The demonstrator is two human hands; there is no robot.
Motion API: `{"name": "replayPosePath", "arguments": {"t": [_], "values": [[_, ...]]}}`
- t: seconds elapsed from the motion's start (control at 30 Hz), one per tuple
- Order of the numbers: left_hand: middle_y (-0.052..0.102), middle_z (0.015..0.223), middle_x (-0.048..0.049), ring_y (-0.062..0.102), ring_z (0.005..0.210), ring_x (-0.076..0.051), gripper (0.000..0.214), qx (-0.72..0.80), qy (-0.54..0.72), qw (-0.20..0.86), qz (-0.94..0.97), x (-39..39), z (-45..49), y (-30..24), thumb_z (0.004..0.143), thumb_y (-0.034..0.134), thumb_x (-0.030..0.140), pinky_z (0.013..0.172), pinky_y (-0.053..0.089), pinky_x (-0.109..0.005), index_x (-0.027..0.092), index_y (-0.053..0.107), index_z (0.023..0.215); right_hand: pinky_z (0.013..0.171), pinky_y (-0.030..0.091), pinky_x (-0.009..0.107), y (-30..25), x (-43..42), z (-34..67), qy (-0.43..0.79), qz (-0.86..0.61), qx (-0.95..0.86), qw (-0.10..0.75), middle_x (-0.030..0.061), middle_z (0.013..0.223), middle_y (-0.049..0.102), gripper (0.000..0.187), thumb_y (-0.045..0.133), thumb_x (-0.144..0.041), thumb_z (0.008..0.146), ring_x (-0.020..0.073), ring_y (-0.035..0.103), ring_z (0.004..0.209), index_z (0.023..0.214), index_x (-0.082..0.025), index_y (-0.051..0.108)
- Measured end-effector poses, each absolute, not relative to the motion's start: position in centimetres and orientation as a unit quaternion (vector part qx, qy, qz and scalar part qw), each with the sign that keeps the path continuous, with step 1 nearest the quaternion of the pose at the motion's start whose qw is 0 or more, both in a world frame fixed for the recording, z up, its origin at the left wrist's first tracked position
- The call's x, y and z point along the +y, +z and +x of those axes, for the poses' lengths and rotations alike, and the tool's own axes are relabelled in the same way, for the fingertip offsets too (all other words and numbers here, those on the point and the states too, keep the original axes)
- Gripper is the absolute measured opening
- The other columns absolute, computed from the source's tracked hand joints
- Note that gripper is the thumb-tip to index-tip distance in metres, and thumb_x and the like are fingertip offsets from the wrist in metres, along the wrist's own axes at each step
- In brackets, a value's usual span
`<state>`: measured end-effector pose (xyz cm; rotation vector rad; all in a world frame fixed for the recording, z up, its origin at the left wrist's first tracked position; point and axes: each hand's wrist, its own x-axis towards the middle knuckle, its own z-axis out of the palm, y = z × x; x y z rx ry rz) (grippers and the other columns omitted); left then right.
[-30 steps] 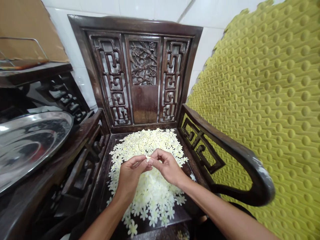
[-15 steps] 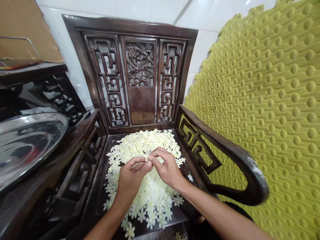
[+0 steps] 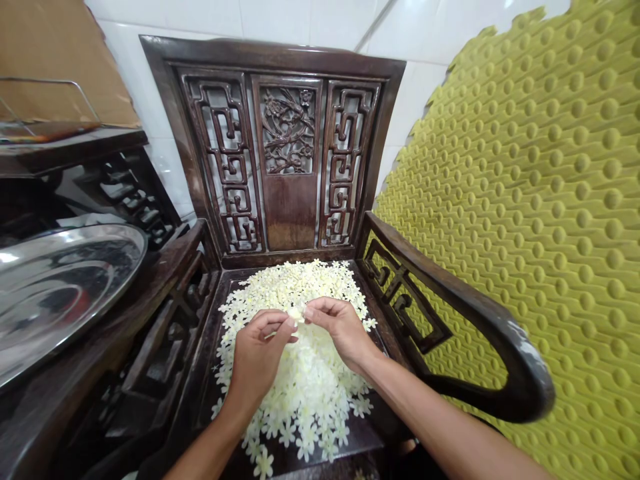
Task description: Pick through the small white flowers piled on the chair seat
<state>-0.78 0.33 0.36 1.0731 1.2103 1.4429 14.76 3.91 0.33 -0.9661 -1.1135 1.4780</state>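
A small whitish flower (image 3: 296, 313) is held up between my two hands, partly covered by fingertips. My left hand (image 3: 265, 347) pinches it from the left with thumb and forefinger. From the right, my right hand (image 3: 340, 327) has thumb and forefinger pressed together at the flower's other edge. Under both hands lies a wide heap of pale white-yellow flowers (image 3: 305, 393), spread over the dark wooden chair seat (image 3: 350, 437). Several single blooms lie loose along the heap's front edge.
A carved wooden backrest (image 3: 293, 207) rises behind the heap. The right armrest (image 3: 465, 307) curves beside my forearm, with a yellow bumpy foam mat (image 3: 550, 180) beyond it. At left, a round metal tray (image 3: 110, 267) stands by the other armrest (image 3: 170, 273).
My fingertips have drawn slightly apart, and more of the flower between them shows. The whole view has shifted a little, so the chair appears further right.
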Motion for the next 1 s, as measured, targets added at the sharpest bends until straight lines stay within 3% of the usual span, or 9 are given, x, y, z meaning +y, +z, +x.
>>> {"name": "replayPosePath", "arguments": {"t": [0.13,0.23,0.33,0.43,0.63,0.8,1.0], "values": [[0.067,0.068,-0.0013,0.068,0.069,-0.018,0.015,0.521,0.592,0.463,0.403,0.5,-1.2,1.2,0.075,0.074,0.028,0.063,0.06,-0.026,0.015,0.069,0.072,0.07,0.047,0.029,0.3,4.3,15.0,0.647,-0.391,-0.425,0.498,0.0025,0.071,0.069,0.029,0.084,-0.041,0.069,0.0132,0.058,0.062,0.075,-0.015,0.073],[0.068,0.08,-0.0013,0.068,0.073,-0.016,0.015,0.52,0.604,0.461,0.39,0.7,-1.5,1.4,0.074,0.074,0.028,0.068,0.061,-0.027,0.015,0.067,0.07,0.065,0.047,0.029,0.4,4.3,15.1,0.662,-0.385,-0.415,0.491,0.0032,0.071,0.07,0.029,0.084,-0.04,0.068,0.0123,0.057,0.057,0.075,-0.015,0.072],[0.069,0.088,-0.0015,0.069,0.08,-0.017,0.016,0.496,0.596,0.508,0.376,0.7,-1.5,1.2,0.076,0.073,0.028,0.079,0.061,-0.03,0.016,0.065,0.07,0.062,0.045,0.027,0.5,4.2,15.2,0.675,-0.368,-0.423,0.48,0.0022,0.07,0.069,0.025,0.084,-0.036,0.07,0.0114,0.055,0.056,0.078,-0.015,0.074],[0.069,0.079,-0.0004,0.071,0.082,-0.017,0.014,0.468,0.575,0.561,0.37,0.5,-1.2,0.9,0.077,0.071,0.025,0.086,0.059,-0.035,0.017,0.062,0.071,0.062,0.043,0.026,0.5,4.0,15.0,0.675,-0.354,-0.452,0.464,0.0022,0.071,0.068,0.022,0.08,-0.035,0.076,0.011,0.054,0.059,0.083,-0.015,0.075],[0.067,0.071,0.0019,0.069,0.075,-0.015,0.013,0.463,0.564,0.567,0.381,0.3,-0.9,0.6,0.077,0.069,0.024,0.085,0.06,-0.034,0.017,0.062,0.069,0.06,0.041,0.026,0.4,3.6,14.7,0.625,-0.37,-0.516,0.454,-0.0021,0.066,0.062,0.026,0.074,-0.041,0.082,0.0109,0.051,0.056,0.09,-0.017,0.072],[0.065,0.069,0.0023,0.07,0.073,-0.016,0.014,0.474,0.571,0.56,0.368,0.4,-0.8,0.8,0.074,0.071,0.024,0.083,0.061,-0.034,0.017,0.062,0.068,0.066,0.044,0.028,0.8,3.3,14.6,0.572,-0.391,-0.572,0.439,-0.0015,0.064,0.061,0.039,0.057,-0.054,0.092,0.0128,0.055,0.059,0.088,-0.017,0.07],[0.068,0.072,0.0007,0.07,0.075,-0.016,0.014,0.478,0.574,0.555,0.367,0.5,-0.8,0.5,0.072,0.075,0.027,0.082,0.06,-0.033,0.016,0.066,0.069,0.057,0.04,0.025,0.2,3.5,14.6,0.571,-0.397,-0.571,0.437,-0.0031,0.059,0.06,0.038,0.074,-0.054,0.078,0.012,0.053,0.054,0.08,-0.017,0.067]]}}
